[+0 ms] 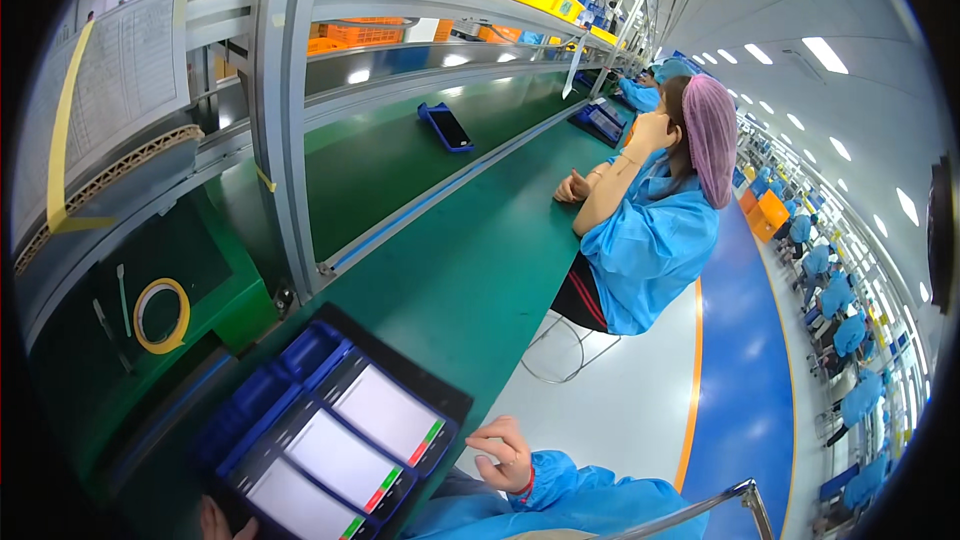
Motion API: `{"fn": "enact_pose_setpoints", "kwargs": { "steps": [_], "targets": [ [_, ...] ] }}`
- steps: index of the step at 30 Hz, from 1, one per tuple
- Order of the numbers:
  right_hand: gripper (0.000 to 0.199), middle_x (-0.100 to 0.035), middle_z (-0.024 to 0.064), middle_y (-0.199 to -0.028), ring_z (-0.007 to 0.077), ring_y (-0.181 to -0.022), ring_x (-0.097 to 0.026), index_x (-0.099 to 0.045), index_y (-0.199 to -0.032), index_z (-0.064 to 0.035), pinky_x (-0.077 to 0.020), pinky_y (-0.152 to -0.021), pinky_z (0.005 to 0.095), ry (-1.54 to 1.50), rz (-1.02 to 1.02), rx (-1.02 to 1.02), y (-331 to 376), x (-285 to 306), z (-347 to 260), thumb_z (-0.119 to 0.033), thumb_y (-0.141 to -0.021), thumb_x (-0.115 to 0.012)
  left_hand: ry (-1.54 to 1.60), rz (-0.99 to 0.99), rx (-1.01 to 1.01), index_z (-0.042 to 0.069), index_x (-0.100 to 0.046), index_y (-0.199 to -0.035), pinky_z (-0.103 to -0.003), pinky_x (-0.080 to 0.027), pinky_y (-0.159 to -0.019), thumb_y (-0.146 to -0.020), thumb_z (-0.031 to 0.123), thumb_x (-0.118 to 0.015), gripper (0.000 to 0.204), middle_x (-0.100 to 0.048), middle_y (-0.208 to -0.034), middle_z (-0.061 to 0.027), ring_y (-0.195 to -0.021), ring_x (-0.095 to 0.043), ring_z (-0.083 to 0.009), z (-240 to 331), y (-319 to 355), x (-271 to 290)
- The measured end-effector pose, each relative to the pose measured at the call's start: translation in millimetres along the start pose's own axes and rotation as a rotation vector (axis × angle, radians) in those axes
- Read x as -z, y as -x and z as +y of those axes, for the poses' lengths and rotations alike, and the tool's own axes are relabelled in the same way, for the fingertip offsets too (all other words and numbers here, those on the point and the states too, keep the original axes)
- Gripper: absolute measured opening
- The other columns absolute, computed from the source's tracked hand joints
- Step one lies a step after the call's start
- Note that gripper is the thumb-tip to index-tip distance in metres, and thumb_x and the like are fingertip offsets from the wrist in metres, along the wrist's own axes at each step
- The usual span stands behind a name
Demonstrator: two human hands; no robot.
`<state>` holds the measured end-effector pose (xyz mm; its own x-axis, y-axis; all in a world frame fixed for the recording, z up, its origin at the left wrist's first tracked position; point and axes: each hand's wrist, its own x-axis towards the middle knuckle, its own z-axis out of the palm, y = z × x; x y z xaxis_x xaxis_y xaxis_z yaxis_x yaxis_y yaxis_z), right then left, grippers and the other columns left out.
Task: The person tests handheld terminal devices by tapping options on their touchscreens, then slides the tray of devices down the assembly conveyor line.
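Note:
In front of me on the green bench lies a black tray point(452, 402), tilted in view. Three handheld devices point(345, 455) in dark blue cases lie side by side in it, their lit white screens ending in green and red bars. My right hand point(503, 450) hovers just off the tray's right side, fingers loosely bent and apart, with nothing in them. At the lower edge, by the tray's near left corner, only part of my left hand point(222, 522) shows. Its visible fingers are apart; the rest is cut off.
A tape roll point(161, 316) and two thin tools lie at left. Beyond a metal post point(283, 110), another blue-cased device point(446, 128) rests on the green surface behind the rail. A co-worker point(650, 220) in blue sits along the bench at right. A chair's metal frame point(740, 495) stands lower right.

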<state>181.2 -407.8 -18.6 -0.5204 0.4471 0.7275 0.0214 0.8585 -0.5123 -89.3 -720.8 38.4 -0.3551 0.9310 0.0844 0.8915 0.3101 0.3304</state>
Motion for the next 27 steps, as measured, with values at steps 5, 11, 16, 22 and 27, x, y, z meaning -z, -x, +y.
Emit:
{"fn": "enact_pose_setpoints", "kwargs": {
  "steps": [5,11,16,22,27],
  "targets": [
    [0.027,-0.059,0.0091,-0.090,0.0229,-0.075,-0.052,-0.064,-0.092,-0.0043,-0.0390,-0.066,0.0343,-0.066,0.149,0.006,-1,11,-15,-0.001,-0.065,-0.058,-0.013,-0.065,0.007,0.017,-0.037,-0.134,-0.061,-0.024,-0.101,-0.080,0.045,-0.061,0.066,-0.011,-0.144,-0.0253,-0.125,-0.029,-0.0447,53,-63,-26],
    [0.032,-0.059,0.0111,-0.088,0.0230,-0.070,-0.053,-0.063,-0.094,-0.0035,-0.0425,-0.063,0.0332,-0.402,0.015,0.100,-8,-5,-37,0.007,-0.064,-0.059,0.140,0.154,-0.097,0.006,-0.052,-0.118,-0.058,-0.022,-0.099,-0.060,0.054,-0.072,0.077,-0.029,-0.124,-0.0438,-0.121,-0.025,-0.0547,102,-167,-82],
    [0.020,-0.058,0.0096,-0.086,0.0245,-0.068,-0.053,-0.062,-0.091,-0.0036,-0.0429,-0.063,0.0322,-0.528,-0.203,0.033,-13,-19,-23,0.001,-0.072,-0.060,0.148,0.193,-0.155,0.006,-0.052,-0.119,-0.057,-0.019,-0.101,-0.064,0.053,-0.069,0.074,-0.031,-0.122,-0.0450,-0.122,-0.024,-0.0535,135,-227,-101],
    [0.013,-0.058,0.0089,-0.082,0.0237,-0.064,-0.052,-0.060,-0.085,-0.0027,-0.0418,-0.059,0.0319,-0.584,-0.372,-0.115,-28,-37,-12,0.001,-0.073,-0.059,0.030,0.146,-0.148,0.002,-0.051,-0.119,-0.056,-0.014,-0.105,-0.068,0.058,-0.063,0.077,-0.031,-0.125,-0.0441,-0.126,-0.022,-0.0514,164,-266,-114],
    [0.006,-0.058,0.0084,-0.078,0.0230,-0.061,-0.051,-0.058,-0.079,-0.0020,-0.0409,-0.056,0.0316,-0.624,-0.533,-0.250,-37,-43,-8,0.001,-0.074,-0.059,-0.017,0.137,-0.147,0.003,-0.054,-0.112,-0.057,-0.014,-0.104,-0.067,0.061,-0.062,0.074,-0.036,-0.121,-0.0426,-0.125,-0.025,-0.0506,174,-283,-106]
  ]
}}
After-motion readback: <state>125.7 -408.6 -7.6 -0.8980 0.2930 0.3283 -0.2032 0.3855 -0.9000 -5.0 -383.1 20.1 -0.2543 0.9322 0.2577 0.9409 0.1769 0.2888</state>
